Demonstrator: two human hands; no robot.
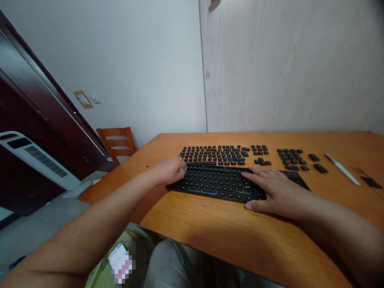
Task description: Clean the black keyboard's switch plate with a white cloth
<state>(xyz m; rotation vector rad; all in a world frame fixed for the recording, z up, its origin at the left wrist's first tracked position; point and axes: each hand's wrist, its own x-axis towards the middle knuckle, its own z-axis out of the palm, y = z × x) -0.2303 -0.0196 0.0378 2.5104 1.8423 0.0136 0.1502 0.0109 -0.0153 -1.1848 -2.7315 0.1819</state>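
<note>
A black keyboard base [210, 182], stripped of its keycaps, lies on the wooden table. My left hand [171, 170] is at its left end, fingers pinched around a small pale crumpled piece [182, 170], perhaps tissue or cloth, pressed to the keyboard. With fingers spread, my right hand [274, 190] rests over the right part of the base, thumb at its front edge. Loose black keycaps [213, 154] stand in keyboard order just behind the base. The number-pad keycaps [291, 157] form a separate group to the right.
On the table's right lie two black blocks [320, 168], a white pen-like tool [343, 169] and a flat black piece [371, 182]. A wooden chair [117, 142] stands beyond the table's left edge, near a white tower-shaped appliance [42, 160]. The wall [150, 72] borders the table's back.
</note>
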